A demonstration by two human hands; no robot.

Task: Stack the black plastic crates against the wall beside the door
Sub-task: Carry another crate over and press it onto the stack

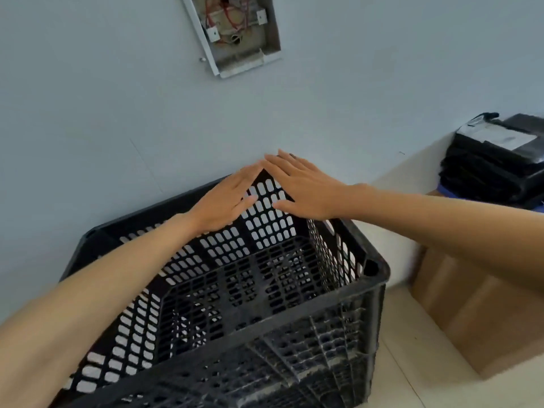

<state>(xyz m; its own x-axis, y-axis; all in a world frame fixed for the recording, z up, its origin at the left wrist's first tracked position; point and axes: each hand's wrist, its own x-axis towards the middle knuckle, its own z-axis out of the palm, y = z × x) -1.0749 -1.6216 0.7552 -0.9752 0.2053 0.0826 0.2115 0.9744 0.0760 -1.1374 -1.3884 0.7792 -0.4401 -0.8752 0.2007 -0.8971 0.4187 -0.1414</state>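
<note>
A black perforated plastic crate (pixel 323 334) fills the lower middle of the head view, its far corner close against the pale blue wall (pixel 117 128). More crate lattice shows through its floor, so it seems to rest on another crate below. My left hand (pixel 226 203) lies flat over the far rim near that corner, fingers straight and together. My right hand (pixel 306 189) rests flat beside it over the same corner, fingers spread. Their fingertips nearly meet. Neither hand holds anything.
A brown cardboard box (pixel 471 313) stands on the light floor to the right, with a pile of black bags or packets (pixel 494 163) on top. An open wall box with red wires (pixel 238 30) is set in the wall above the crate.
</note>
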